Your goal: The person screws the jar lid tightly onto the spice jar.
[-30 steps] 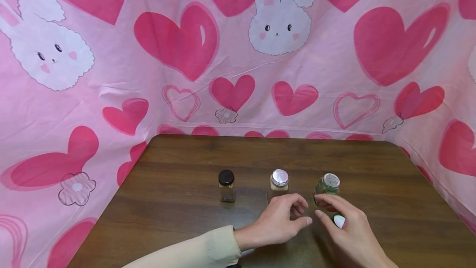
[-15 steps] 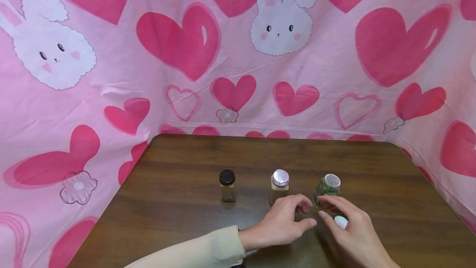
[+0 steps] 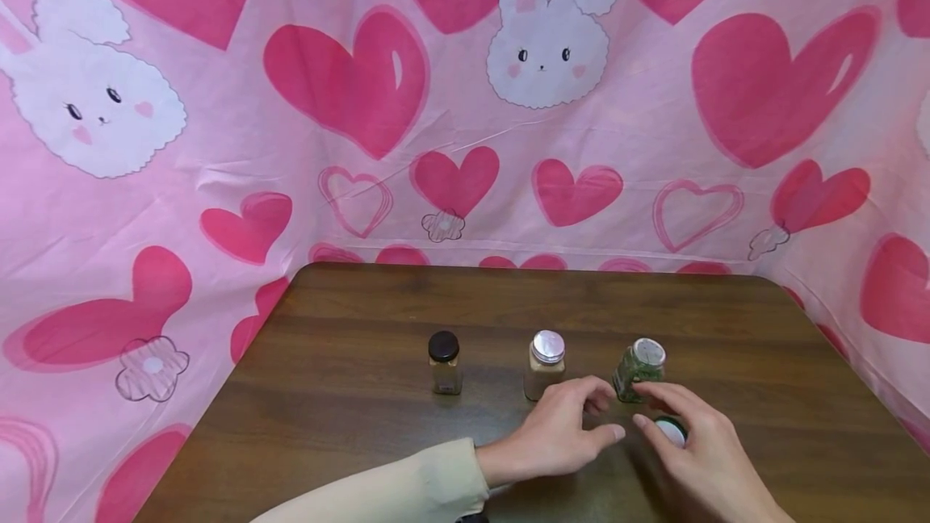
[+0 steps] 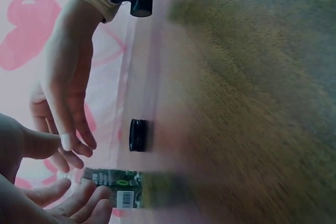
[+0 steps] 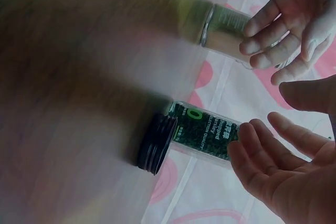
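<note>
My left hand (image 3: 561,432) hovers in front of the middle jar (image 3: 545,368), its fingers loosely bent and nothing in them. My right hand (image 3: 701,446) is just in front of the jar of chopped parsley (image 3: 634,374), likewise holding nothing, thumb and fingers apart. That jar is green inside with a pale, silvery top and no cap on it. A black cap (image 5: 157,144) lies on the table by my right hand; its white inner face shows in the head view. The middle jar has a silvery top and tan contents.
A third jar (image 3: 445,363), with a black cap and brownish contents, stands upright to the left. The wooden table (image 3: 349,321) ends at the back against a pink cloth (image 3: 436,119) printed with hearts and rabbits.
Both hands have drifted slightly to the right. More of the loose cap shows beside my right hand. The jars stay where they were.
</note>
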`<state>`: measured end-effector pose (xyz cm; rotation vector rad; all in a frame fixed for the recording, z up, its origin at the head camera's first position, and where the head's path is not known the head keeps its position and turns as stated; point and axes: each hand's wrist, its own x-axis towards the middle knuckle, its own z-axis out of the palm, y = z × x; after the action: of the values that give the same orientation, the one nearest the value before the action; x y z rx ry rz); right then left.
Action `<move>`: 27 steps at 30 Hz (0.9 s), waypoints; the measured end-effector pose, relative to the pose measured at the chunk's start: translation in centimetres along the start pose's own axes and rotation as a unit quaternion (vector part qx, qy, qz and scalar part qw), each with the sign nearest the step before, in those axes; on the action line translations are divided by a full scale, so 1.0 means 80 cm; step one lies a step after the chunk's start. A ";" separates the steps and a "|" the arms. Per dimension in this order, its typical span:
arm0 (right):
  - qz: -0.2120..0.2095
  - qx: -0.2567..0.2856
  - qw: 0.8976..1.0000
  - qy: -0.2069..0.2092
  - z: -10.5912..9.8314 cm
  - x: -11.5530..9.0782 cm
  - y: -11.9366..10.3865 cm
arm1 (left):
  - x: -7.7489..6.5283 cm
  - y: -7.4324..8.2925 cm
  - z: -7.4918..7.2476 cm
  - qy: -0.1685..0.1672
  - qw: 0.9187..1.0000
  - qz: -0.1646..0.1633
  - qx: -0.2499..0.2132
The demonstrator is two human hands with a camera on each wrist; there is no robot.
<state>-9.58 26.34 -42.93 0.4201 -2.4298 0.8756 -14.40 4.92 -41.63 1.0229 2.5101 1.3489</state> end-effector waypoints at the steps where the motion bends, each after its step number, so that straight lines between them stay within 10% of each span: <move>1: 0.000 0.000 1.000 -0.002 0.000 0.000 0.001 | 0.000 0.000 0.000 -0.001 1.000 -0.002 -0.003; 27: -0.023 -0.078 0.994 -0.067 -0.009 -0.011 0.032 | 0.017 0.000 0.011 -0.004 0.999 -0.040 -0.002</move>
<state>-9.76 28.76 -44.23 0.4880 -2.5768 0.6508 -15.15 6.35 -41.88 0.9138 2.5120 1.3247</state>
